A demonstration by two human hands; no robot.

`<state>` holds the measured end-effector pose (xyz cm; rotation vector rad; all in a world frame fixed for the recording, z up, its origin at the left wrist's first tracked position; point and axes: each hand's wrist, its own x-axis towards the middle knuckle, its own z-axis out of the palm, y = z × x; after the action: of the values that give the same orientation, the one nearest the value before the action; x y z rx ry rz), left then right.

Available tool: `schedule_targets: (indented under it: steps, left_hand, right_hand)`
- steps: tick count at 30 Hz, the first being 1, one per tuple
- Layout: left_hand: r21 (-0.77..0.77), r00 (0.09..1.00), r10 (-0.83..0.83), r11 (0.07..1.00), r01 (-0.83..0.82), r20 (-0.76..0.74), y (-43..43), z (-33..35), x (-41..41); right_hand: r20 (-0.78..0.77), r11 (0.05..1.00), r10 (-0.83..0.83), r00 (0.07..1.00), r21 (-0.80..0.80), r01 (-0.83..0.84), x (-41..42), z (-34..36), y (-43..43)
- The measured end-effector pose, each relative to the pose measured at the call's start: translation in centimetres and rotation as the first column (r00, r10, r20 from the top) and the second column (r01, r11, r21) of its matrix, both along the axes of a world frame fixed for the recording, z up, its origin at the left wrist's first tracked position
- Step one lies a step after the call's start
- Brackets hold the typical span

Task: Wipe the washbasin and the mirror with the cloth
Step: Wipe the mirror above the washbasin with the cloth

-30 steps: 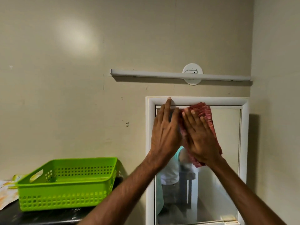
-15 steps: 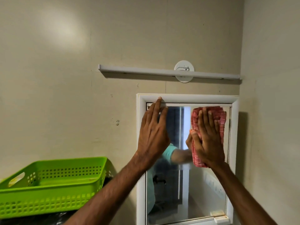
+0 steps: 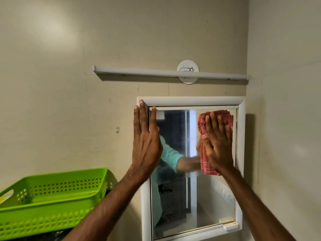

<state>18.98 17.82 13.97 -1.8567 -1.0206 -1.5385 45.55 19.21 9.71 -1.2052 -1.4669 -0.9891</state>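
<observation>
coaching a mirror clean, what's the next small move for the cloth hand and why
Probably slide the right hand and the red cloth straight down the glass. The cloth is pressed flat at the upper right corner of the mirror, with bare glass below it, and the left hand lies flat on the left frame edge.

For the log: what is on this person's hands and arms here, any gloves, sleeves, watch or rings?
The left hand and right hand are bare: no gloves, rings or watch. Both forearms are uncovered down to the frame edge. The mirror reflects a turquoise sleeve further up one arm.
</observation>
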Motion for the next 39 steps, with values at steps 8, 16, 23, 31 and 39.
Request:
schedule_targets:
  steps: [8,16,23,31,39]
  left_hand:
    - [0.04,1.0,-0.013,0.999,0.012,0.008,0.4,-0.2,-0.3]
    - [0.035,0.997,-0.08,0.996,0.079,0.018,0.3,-0.2,-0.3]
    - [0.034,0.995,-0.104,0.994,0.104,-0.005,-0.5,0.1,-1.9]
    - [0.044,0.997,-0.075,0.996,0.076,-0.029,-0.8,0.3,-2.3]
    - [0.046,0.986,-0.162,0.985,0.164,-0.046,0.0,0.2,-2.8]
  right_hand:
    - [-0.216,0.998,-0.024,0.976,0.047,0.035,1.4,1.7,0.0]
    - [-0.071,0.993,0.117,0.991,0.031,-0.115,2.6,1.0,-0.5]
    - [-0.24,0.976,0.202,0.95,0.127,-0.176,5.4,1.7,-1.1]
    - [-0.199,0.955,0.295,0.935,0.042,-0.292,-2.2,-4.6,-0.4]
    - [-0.142,0.92,0.382,0.913,-0.033,-0.39,-12.4,-4.1,-1.6]
